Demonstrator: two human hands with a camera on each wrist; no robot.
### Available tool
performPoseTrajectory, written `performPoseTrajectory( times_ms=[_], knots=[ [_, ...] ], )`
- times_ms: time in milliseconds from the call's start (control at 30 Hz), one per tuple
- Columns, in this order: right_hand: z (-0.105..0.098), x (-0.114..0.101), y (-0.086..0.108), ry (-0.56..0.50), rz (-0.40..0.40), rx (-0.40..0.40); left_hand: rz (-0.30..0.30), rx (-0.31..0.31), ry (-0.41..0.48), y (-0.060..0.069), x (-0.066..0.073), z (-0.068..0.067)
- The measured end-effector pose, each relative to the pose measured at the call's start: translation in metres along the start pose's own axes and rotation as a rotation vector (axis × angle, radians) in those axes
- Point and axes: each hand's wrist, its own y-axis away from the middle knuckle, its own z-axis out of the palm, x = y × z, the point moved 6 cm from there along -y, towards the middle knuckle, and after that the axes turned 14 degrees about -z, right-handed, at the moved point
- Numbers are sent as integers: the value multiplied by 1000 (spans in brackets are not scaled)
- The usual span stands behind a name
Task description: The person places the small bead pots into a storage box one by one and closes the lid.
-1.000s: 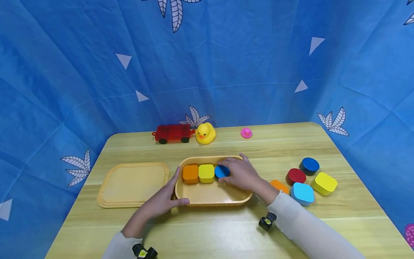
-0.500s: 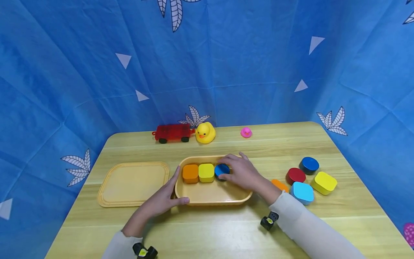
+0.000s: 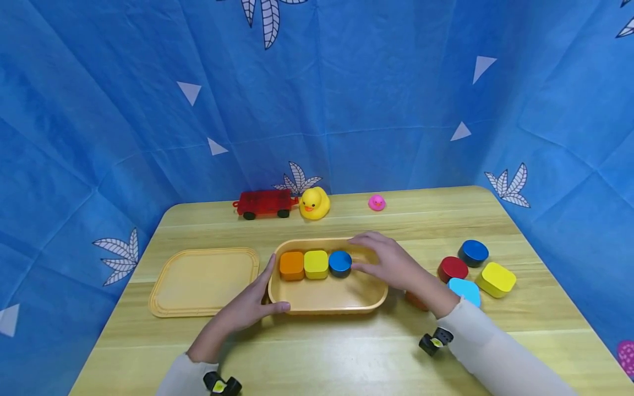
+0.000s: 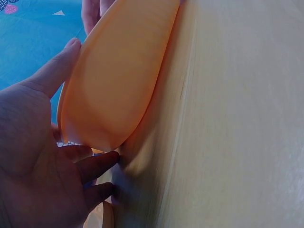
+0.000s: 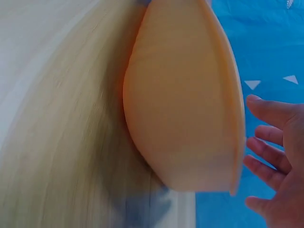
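Note:
A shallow peach-coloured plastic box (image 3: pixel 327 300) stands on the table. Inside, in a row along its far side, sit an orange rounded-square block (image 3: pixel 292 266), a yellow one (image 3: pixel 316 264) and a blue round block (image 3: pixel 340 263). My left hand (image 3: pixel 250 302) rests against the box's left end, fingers spread, thumb at the near rim; the left wrist view shows the fingers by its outer wall. Just right of the blue block, my right hand (image 3: pixel 388 261) hovers over the box's right end with fingers extended, holding nothing; the right wrist view shows them apart.
A peach lid (image 3: pixel 205 283) lies left of the box. To the right are red (image 3: pixel 453 269), dark blue (image 3: pixel 473 253), yellow (image 3: pixel 496 280) and light blue (image 3: pixel 464 290) blocks, plus an orange one (image 3: pixel 416 301) partly behind the right forearm. Behind stand a red toy wagon (image 3: pixel 264 203) and ducks (image 3: pixel 314 203).
My right hand has let go of the blue round block and drawn back to the right, its fingers now apart from it. The left hand and box have stayed in place.

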Motion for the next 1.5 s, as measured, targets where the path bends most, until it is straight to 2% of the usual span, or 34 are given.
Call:
performPoseTrajectory(
  times_ms=[200, 633, 933, 1167, 1500],
  knots=[
    [-14, 3, 19, 2, 73, 3, -3, 2, -4, -1, -2, 0],
    [-33, 18, 70, 64, 150, 9, -14, 7, -12, 0, 0, 0],
    [-39, 30, 106, 92, 287, -44, -13, 5, -9, 0, 1, 0],
    [-40, 33, 123, 93, 296, -79, -8, 6, -11, 0, 0, 0],
    [-40, 29, 127, 138, 277, -141, 5, 1, -9, 1, 1, 1]
  ],
)
